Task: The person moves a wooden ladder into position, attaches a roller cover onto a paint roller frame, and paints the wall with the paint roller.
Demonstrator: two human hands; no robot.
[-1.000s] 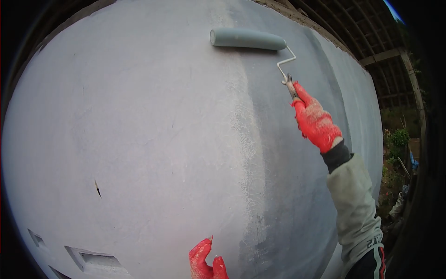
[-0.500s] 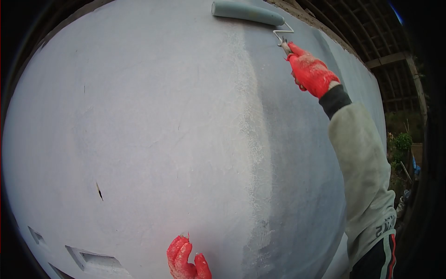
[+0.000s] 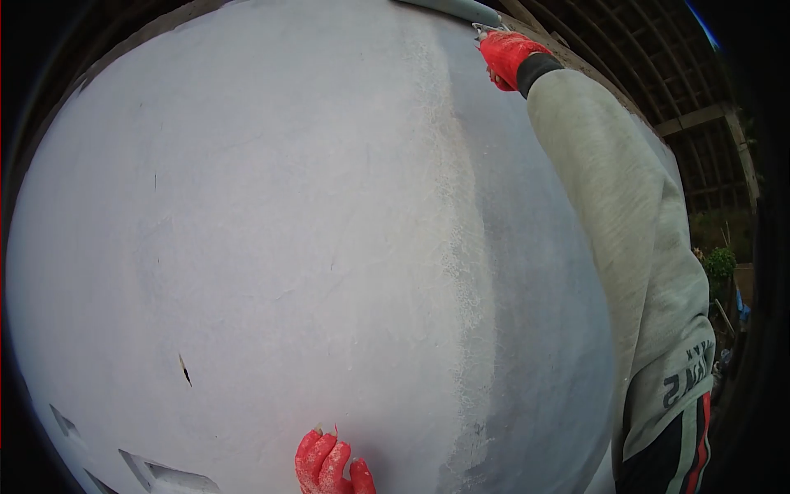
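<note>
- A pale, lilac-white wall (image 3: 247,247) fills most of the frame, appearing to bulge through the wide lens.
- Right of centre, a rough, cracked-looking strip (image 3: 465,272) runs from top to bottom, bordering a smoother blue-grey band (image 3: 543,272).
- At lower left, the wall has a thin dark slit (image 3: 185,370) and boxy recesses (image 3: 177,479).
- At upper right, beyond the wall, is a dark, slatted roof (image 3: 658,58) with a post (image 3: 741,148); green plants (image 3: 720,262) grow below, at the right edge.
- A paint roller (image 3: 457,10) lies at top centre, partly cut off by the frame: a long, smooth, grey-blue cylinder, slightly tilted, with a pale wire frame at its right end.
- The right hand (image 3: 512,58), red-gloved, is clamped around the roller's handle; its grey sleeve (image 3: 609,181) spans the right side.
- The left hand (image 3: 333,471), also red-gloved, is at bottom centre near the wall, fingers loosely curled, thumb apart.
</note>
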